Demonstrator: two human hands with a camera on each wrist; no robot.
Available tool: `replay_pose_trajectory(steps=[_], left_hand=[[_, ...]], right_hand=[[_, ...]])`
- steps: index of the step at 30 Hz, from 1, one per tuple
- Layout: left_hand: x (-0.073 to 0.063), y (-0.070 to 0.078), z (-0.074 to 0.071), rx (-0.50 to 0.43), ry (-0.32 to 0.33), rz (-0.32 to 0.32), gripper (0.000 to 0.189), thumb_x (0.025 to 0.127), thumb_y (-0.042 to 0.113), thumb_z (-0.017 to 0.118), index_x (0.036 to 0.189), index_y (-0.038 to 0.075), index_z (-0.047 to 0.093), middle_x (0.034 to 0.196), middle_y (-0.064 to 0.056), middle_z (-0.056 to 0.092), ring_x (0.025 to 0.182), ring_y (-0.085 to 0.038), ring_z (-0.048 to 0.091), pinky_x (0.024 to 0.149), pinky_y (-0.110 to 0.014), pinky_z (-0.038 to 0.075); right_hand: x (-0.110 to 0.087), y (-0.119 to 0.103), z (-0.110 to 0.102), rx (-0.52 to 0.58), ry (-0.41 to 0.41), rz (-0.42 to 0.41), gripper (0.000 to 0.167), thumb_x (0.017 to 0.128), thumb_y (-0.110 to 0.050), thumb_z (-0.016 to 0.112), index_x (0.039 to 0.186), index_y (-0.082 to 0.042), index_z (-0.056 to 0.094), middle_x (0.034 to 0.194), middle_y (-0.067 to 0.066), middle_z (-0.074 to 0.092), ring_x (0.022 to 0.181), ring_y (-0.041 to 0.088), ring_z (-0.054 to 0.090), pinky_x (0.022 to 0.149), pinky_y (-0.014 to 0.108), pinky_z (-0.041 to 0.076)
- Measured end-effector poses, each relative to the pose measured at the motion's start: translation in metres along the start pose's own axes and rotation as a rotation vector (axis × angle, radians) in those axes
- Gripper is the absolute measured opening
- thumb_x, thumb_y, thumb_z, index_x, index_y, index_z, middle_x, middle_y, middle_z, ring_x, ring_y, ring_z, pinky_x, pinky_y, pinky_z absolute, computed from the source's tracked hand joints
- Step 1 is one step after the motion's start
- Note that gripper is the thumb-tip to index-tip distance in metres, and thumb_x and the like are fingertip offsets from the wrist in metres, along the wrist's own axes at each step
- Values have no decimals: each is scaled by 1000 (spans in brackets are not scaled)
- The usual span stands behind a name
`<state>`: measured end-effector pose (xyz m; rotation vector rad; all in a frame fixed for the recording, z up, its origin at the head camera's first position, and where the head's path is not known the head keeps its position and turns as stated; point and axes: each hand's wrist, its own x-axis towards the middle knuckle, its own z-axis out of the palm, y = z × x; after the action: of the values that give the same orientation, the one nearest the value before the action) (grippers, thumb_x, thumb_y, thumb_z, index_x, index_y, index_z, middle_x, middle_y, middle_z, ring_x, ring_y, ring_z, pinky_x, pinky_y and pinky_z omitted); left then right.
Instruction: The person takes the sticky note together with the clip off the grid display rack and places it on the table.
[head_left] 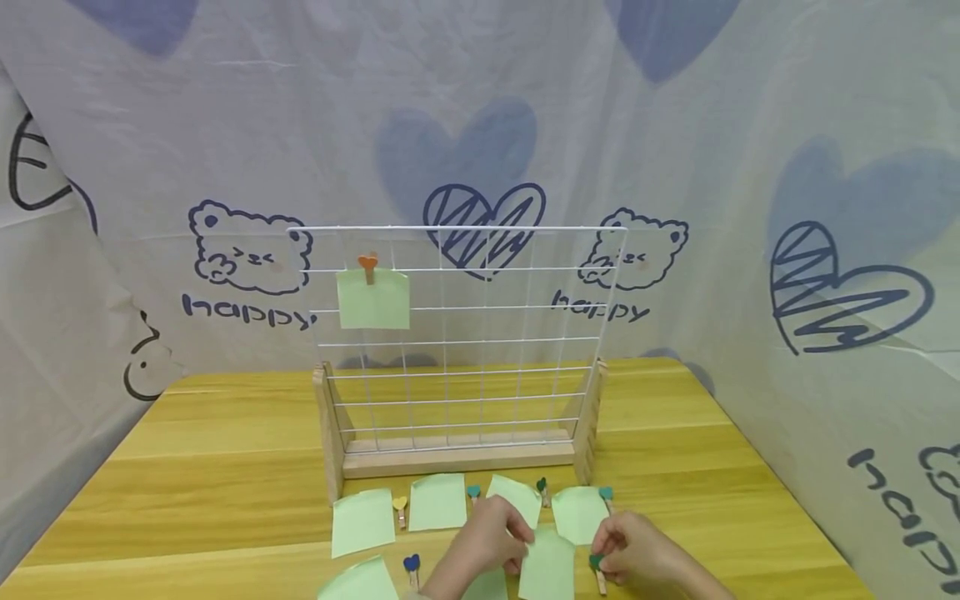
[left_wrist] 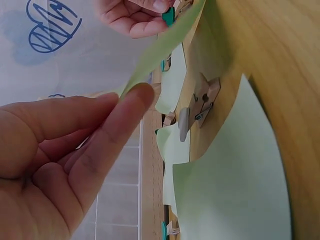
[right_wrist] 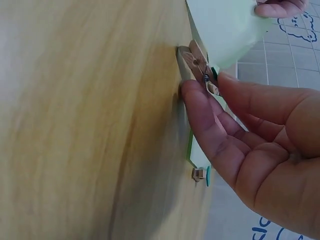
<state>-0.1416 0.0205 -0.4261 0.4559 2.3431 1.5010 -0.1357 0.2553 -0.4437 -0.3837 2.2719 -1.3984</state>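
My left hand point(head_left: 489, 537) pinches a pale green paper note point(head_left: 547, 568) by its upper left edge, thumb against fingertip. In the left wrist view the note point(left_wrist: 167, 46) is raised off the table and bends away from the fingers. To its right, my right hand point(head_left: 637, 550) pinches a small wooden clothespin point(head_left: 601, 582) with a dark green heart. The right wrist view shows this clothespin point(right_wrist: 196, 62) between thumb and forefinger, just above the wood. Behind both hands stands a white wire grid rack on a wooden base point(head_left: 461, 461).
One green note point(head_left: 375, 307) hangs high on the grid's left under an orange heart clothespin point(head_left: 368, 268). Several more notes point(head_left: 363, 523) lie in rows before the rack. Between them lie clothespins with a yellow heart point(head_left: 401, 510), a blue heart point(head_left: 412, 567) and teal hearts.
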Motion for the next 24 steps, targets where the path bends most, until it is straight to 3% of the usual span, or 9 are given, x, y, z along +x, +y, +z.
replay_pose_trajectory(steps=[6, 12, 20, 24], left_hand=[[0, -1, 4, -35, -46, -12, 15, 66, -18, 59, 67, -4, 63, 55, -5, 56, 44, -22, 57, 42, -27, 49], [1, -3, 7, -2, -80, -1, 11, 66, -17, 61, 69, -6, 63, 55, -4, 57, 43, -21, 57, 41, -26, 48], [-1, -5, 9, 13, -86, -11, 11, 67, -16, 62, 72, -6, 63, 59, -9, 59, 45, -23, 58, 43, -26, 48], [-1, -6, 6, -11, -92, -24, 9, 70, -14, 61, 76, -7, 63, 60, -7, 58, 48, -25, 59, 44, -28, 49]], right_hand=[[-1, 0, 0, -4, 3, 17, 10, 77, 15, 55, 77, 5, 56, 66, 6, 56, 55, 14, 54, 46, 19, 44], [1, 0, 0, -7, 1, 4, 10, 77, 15, 54, 77, 5, 56, 66, 6, 57, 55, 13, 54, 47, 19, 45], [0, 3, -1, -9, 11, -4, 9, 76, 14, 56, 78, 6, 57, 67, 6, 57, 56, 15, 55, 47, 21, 46], [-1, 3, -2, -62, 28, -4, 7, 75, 11, 60, 78, 5, 58, 69, 4, 56, 56, 15, 52, 47, 22, 46]])
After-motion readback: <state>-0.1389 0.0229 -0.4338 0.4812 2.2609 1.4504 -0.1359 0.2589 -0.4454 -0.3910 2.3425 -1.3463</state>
